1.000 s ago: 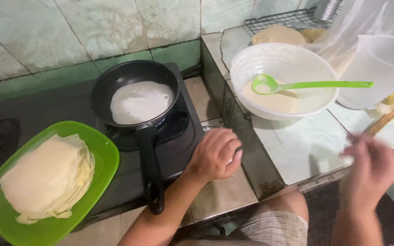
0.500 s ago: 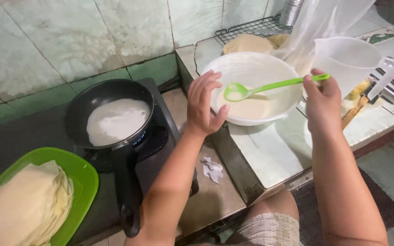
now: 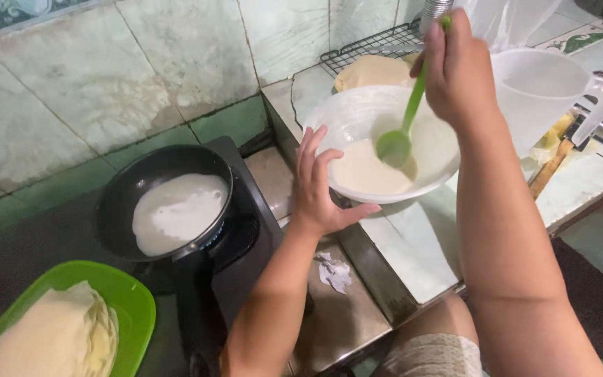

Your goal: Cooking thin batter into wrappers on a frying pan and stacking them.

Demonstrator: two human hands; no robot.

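Looked like the scooping step: right hand (image 3: 458,66) gripped the green plastic ladle (image 3: 400,132) dipped in pale batter inside the white round bowl (image 3: 357,115); left hand (image 3: 319,185), fingers spread, steadied its rim; next probably a level carry to the black frying pan (image 3: 123,199).

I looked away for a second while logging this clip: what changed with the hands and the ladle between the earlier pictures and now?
The right hand, free a second ago, took hold of the green ladle and tipped it from lying across the rim to standing in the batter. The left hand left the stove side and moved up against the white bowl. The black pan and green plate stayed put.
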